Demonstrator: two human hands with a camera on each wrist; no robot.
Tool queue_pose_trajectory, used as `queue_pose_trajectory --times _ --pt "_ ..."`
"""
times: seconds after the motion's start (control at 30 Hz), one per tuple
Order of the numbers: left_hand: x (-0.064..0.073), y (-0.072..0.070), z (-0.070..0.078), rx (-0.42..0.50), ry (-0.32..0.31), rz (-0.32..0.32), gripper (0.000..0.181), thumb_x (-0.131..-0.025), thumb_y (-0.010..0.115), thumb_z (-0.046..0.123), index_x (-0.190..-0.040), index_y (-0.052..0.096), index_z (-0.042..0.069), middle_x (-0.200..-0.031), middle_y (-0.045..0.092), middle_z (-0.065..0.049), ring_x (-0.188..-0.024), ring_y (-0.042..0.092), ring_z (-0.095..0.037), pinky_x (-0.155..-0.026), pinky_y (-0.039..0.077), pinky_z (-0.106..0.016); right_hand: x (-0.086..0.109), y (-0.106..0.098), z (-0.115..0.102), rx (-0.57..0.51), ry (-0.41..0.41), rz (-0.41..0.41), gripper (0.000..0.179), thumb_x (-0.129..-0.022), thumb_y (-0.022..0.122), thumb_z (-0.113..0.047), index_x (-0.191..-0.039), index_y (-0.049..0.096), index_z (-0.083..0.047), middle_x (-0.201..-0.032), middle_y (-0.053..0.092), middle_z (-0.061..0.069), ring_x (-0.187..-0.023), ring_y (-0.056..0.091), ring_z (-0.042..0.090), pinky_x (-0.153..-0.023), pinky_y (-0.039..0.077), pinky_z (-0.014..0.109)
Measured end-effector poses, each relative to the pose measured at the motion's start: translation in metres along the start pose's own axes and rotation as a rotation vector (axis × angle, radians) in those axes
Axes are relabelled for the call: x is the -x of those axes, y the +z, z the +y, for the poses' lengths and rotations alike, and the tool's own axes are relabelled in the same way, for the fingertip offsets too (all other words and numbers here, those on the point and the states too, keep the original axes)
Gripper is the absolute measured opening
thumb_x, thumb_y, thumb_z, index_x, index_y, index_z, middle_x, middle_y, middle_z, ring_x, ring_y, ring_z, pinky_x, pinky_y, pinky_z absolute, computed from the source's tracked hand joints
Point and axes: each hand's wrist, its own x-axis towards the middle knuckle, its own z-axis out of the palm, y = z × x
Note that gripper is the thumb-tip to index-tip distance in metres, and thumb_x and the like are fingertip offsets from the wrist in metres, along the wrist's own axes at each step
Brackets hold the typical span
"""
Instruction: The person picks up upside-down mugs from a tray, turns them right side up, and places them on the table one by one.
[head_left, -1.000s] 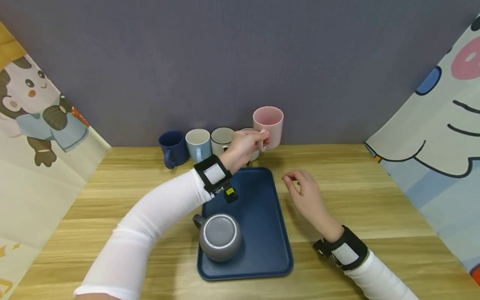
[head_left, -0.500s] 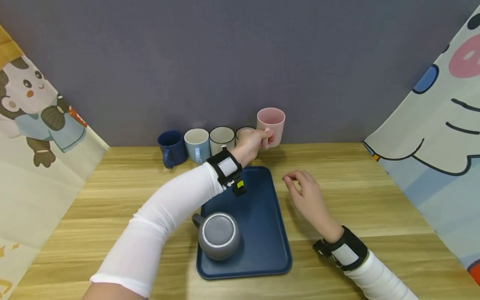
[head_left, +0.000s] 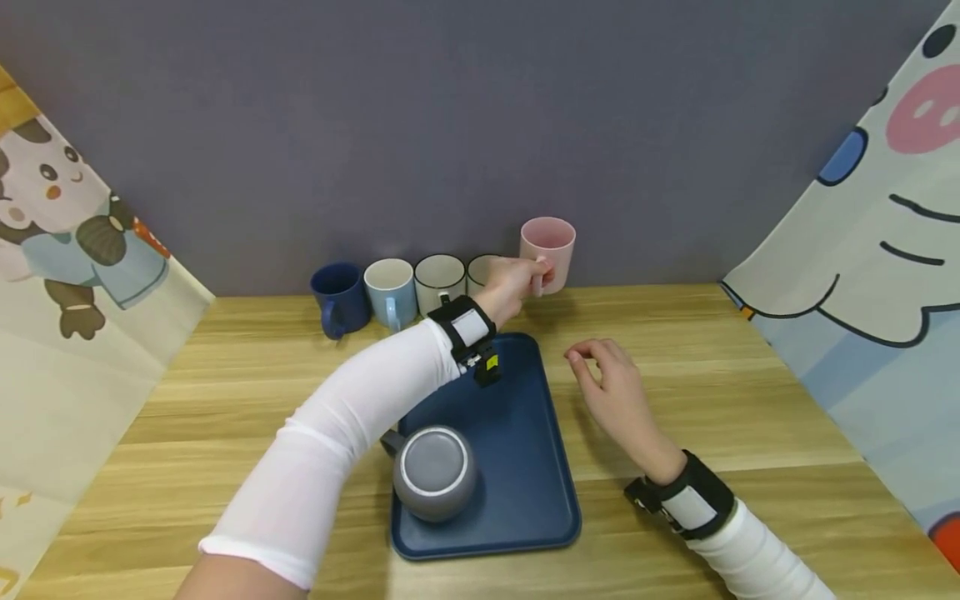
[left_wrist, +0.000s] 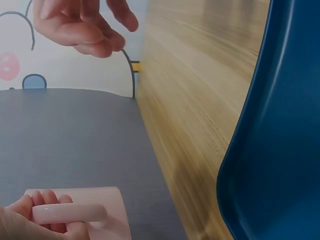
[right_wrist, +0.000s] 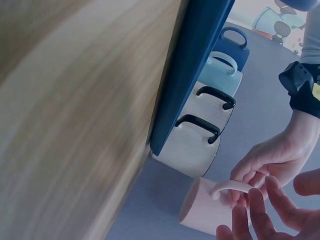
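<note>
A pink mug [head_left: 551, 250] is in my left hand [head_left: 510, 287], which grips it by the handle. It hangs upright a little above the table at the back, right of the row of mugs. The left wrist view shows the fingers curled through the pink handle [left_wrist: 70, 213]. My right hand [head_left: 618, 400] stays over the table right of the tray, fingers loosely bent and holding nothing. On the dark blue tray [head_left: 525, 467], a grey mug [head_left: 435, 472] stands upside down at the near left, its handle pointing left.
Along the back wall stand a navy mug [head_left: 341, 298], a light blue mug [head_left: 392, 293] and two white mugs with black rims and handles [right_wrist: 207, 102]. My left hand partly hides the right-hand white mug [head_left: 480, 271]. Printed cloths hang at both sides.
My left hand has carried the pink mug a little to the right, away from the row, and slightly lower. The right hand has stayed in place.
</note>
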Motion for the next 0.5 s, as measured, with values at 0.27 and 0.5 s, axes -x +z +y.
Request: queue_pose_trajectory --times 0.27,0.5 --pt "-0.013 0.004 -0.011 -0.017 -0.006 0.044 0.020 -0.085 0.068 0.003 -0.103 0.070 -0.006 -0.099 0.071 -0.018 -0.076 0.068 -0.015 -0.073 0.054 -0.025 -0.002 0.004 0.008 0.000 -0.025 0.017 0.019 -0.097 0.054 -0.023 -0.099 0.066 -0.008 -0.099 0.063 0.009 -0.096 0.056 0.025 -0.082 0.044 0.041" --pt "-0.023 0.004 -0.028 -0.070 -0.021 0.108 0.018 -0.083 0.071 0.006 -0.098 0.071 -0.004 -0.093 0.073 -0.015 -0.076 0.067 -0.016 -0.068 0.049 -0.022 -0.003 0.008 0.014 -0.008 -0.029 0.006 0.020 -0.098 0.052 -0.024 -0.100 0.065 -0.008 -0.100 0.063 0.009 -0.097 0.056 0.025 -0.082 0.044 0.041"
